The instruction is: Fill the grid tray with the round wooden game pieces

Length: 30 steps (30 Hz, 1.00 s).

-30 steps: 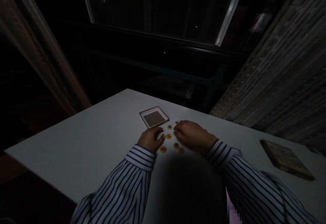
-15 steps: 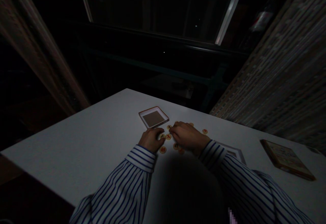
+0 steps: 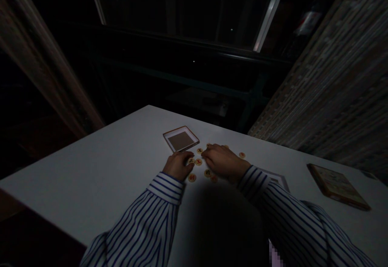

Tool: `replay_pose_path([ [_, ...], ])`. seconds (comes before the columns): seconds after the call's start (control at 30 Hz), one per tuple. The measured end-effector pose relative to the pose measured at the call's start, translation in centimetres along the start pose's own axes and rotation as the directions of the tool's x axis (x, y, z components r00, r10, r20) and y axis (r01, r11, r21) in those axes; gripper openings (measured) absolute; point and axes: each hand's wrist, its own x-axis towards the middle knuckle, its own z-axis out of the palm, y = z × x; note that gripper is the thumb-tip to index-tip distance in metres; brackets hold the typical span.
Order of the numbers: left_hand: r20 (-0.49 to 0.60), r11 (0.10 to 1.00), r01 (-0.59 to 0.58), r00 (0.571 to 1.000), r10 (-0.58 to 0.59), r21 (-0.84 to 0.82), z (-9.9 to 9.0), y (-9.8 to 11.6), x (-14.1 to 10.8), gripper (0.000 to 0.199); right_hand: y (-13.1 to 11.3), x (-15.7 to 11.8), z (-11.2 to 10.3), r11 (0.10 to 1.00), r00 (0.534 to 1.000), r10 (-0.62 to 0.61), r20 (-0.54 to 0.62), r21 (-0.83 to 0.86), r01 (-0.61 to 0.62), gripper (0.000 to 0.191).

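My left hand (image 3: 178, 165) rests on the white table (image 3: 121, 145), thumb and forefinger apart. Between them lies a round Chinese chess piece (image 3: 190, 160) with a dark mark; I see no firm grip on it. My right hand (image 3: 222, 159) is palm down, its fingers curled together. What it holds, if anything, is hidden. In the gap between both hands sit a red-marked chess piece (image 3: 198, 162) and a black-marked piece (image 3: 199, 151). Closer to me are another red-marked piece (image 3: 192, 177) and a black-marked piece (image 3: 207, 173). All these pieces look flat on the tabletop.
A shallow open box tray (image 3: 181, 138) stands beyond my left hand. A lone chess piece (image 3: 241, 154) lies right of my right hand. Farther right is a flat brown box (image 3: 338, 186). A pale-rimmed tray (image 3: 281, 181) is partly behind my right sleeve. A patterned curtain (image 3: 327, 73) hangs at right.
The whole view has shifted slightly, so the table and its things appear a little farther left. My hands keep nearly the same pose among the pieces.
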Motion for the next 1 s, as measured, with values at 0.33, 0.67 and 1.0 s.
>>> replay_pose_path([
  [0.33, -0.137, 0.996, -0.069, 0.989, 0.060, -0.059, -0.2, 0.3, 0.0, 0.032, 0.5, -0.6, -0.6, 0.998, 1.000, 0.030, -0.009, 0.058, -0.029, 0.030],
  [0.67, -0.272, 0.990, -0.108, 0.959, 0.078, -0.096, -1.1, 1.3, -0.2, 0.029, 1.2, -1.5, -1.3, 0.998, 0.999, 0.031, -0.032, 0.053, -0.029, 0.031],
  [1.0, -0.372, 0.982, -0.167, 0.920, 0.122, -0.092, -1.4, 2.3, -0.7, 0.031, 1.7, -3.5, -2.6, 0.997, 0.997, 0.069, -0.021, 0.048, -0.067, 0.031],
])
